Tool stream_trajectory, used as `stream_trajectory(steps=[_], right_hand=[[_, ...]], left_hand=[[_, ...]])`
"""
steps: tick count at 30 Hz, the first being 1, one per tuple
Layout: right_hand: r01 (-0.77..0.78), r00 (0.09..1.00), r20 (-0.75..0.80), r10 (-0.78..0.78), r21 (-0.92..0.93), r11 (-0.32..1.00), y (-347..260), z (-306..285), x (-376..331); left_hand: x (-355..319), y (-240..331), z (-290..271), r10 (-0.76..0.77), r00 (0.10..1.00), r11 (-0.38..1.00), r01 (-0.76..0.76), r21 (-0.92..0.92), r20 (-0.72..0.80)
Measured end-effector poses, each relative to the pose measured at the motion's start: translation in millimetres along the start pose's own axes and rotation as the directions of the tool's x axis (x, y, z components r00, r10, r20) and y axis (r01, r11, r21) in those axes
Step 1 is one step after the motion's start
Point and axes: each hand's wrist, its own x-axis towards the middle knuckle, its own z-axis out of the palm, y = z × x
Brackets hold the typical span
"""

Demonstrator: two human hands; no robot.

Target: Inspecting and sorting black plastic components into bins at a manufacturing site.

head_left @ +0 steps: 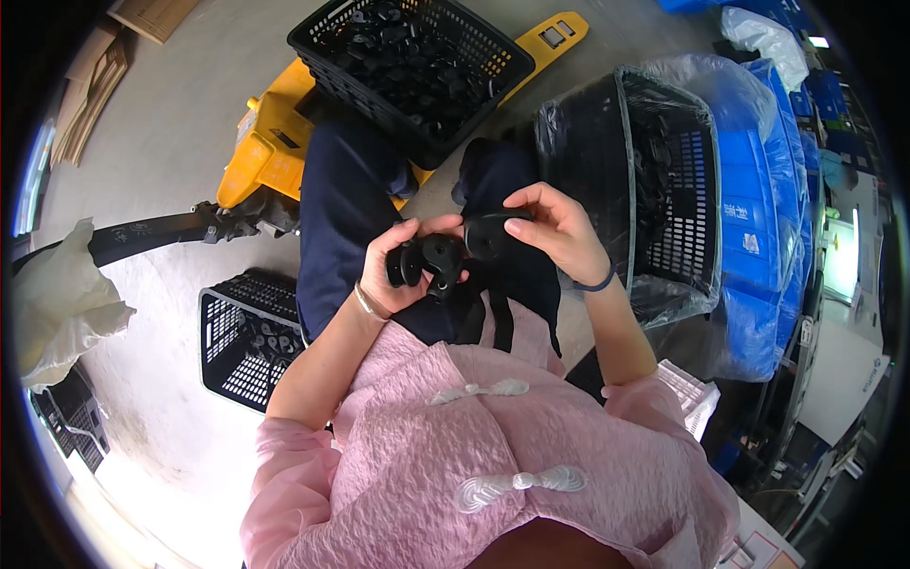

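Above my lap, my left hand [391, 275] is closed around several small black moulded parts [441, 261], which are rounded and have holes in them. Another black part [485, 234], with a smooth round face, is pinched between the thumb and fingers of my right hand [557, 230]. It is right beside the cluster in my left hand; whether they touch I cannot tell. In front of my knees stands a black perforated crate [512, 71] heaped with similar black parts [393, 57].
The crate rests on a yellow pallet truck [275, 152]. At my right stands a plastic-lined black crate [697, 190] with black parts, beside stacked blue bins [749, 209]. Another black crate [223, 351] with parts is at my left. Cardboard [90, 90] leans far left.
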Motion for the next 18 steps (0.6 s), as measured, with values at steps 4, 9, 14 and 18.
stream_trajectory(steps=[4,9,14,18], right_hand=[[0.073,0.994,-0.079,-0.077,-0.058,0.996,4.5,1.6,-1.2],[0.096,0.989,-0.101,-0.104,-0.078,0.992,3.6,3.8,1.7],[0.048,0.993,-0.107,-0.056,-0.071,0.996,8.1,0.9,2.8],[-0.064,0.996,-0.054,0.077,0.213,0.975,11.6,7.2,-0.4]], left_hand=[[1.7,0.1,4.0,0.006,0.999,1.0,-0.006,0.01,0.042],[0.7,-0.1,4.0,0.044,0.999,0.998,-0.045,0.033,0.028],[-1.1,2.0,8.8,0.064,0.997,0.996,-0.067,0.06,0.051],[-3.4,2.3,8.4,0.038,0.998,0.993,-0.032,0.116,-0.057]])
